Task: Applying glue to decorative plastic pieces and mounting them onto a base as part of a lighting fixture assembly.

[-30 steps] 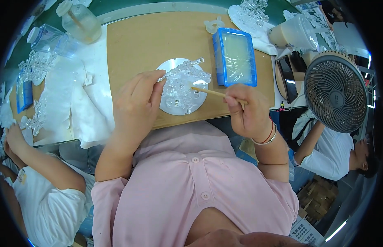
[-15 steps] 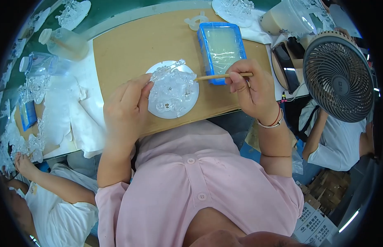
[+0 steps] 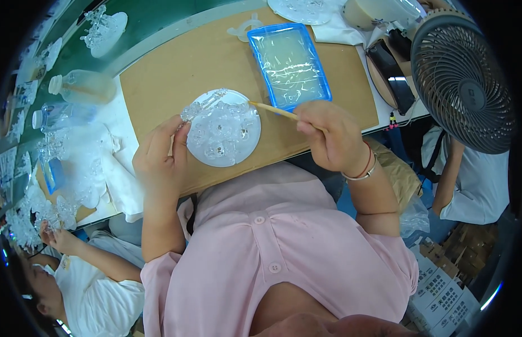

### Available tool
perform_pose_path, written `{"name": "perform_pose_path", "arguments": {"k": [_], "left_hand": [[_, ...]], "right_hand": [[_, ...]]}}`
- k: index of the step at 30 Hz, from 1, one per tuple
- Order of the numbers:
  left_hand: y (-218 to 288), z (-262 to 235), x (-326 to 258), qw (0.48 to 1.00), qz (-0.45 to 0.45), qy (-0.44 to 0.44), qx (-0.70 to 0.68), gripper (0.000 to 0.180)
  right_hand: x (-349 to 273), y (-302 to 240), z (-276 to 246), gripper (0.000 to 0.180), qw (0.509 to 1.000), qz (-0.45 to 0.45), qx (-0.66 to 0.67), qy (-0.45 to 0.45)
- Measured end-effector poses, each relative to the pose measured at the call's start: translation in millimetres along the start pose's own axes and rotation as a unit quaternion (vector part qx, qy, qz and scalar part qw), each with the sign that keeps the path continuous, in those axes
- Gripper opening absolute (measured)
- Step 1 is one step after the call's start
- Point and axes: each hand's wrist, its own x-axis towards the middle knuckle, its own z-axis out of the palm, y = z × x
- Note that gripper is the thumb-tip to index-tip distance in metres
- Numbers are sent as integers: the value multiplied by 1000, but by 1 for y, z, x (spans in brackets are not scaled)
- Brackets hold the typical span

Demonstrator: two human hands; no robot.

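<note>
A round white plate [image 3: 251, 135] lies on the brown cardboard with a cluster of clear plastic pieces [image 3: 219, 132] on it. At its left edge, the thumb and fingers of my left hand [image 3: 163, 149] are closed on a clear plastic piece that juts past the rim. My right hand [image 3: 331, 135] is closed around a thin wooden stick [image 3: 275, 109], whose pointed end reaches to the plate's upper right rim. Just behind the stick sits a blue-rimmed tray [image 3: 323, 78] wrapped in clear film, with pale yellowish contents.
Brown cardboard [image 3: 177, 73] covers the table before me. Bottles [image 3: 95, 87] and white cloth [image 3: 120, 191] are at left, near a co-worker's hands [image 3: 59, 238]. A dark fan [image 3: 463, 84], a phone [image 3: 390, 76] and a translucent tub [image 3: 379, 14] stand at right. A clear ring-shaped piece [image 3: 244, 28] lies behind.
My view has shifted a little. The stick's pointed end has moved from the right side of the cluster to the plate's upper right rim, and its tilt is steeper.
</note>
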Motion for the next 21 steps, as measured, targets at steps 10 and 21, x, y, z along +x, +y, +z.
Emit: {"name": "perform_pose_path", "arguments": {"k": [10, 21], "left_hand": [[-1, 1, -5, 1000, -25, 17, -2, 15], [4, -3, -18, 998, -43, 35, 23, 17]], "right_hand": [[-21, -21, -7, 16, 997, -48, 55, -35], [-22, -29, 14, 18, 996, -57, 67, -23]]}}
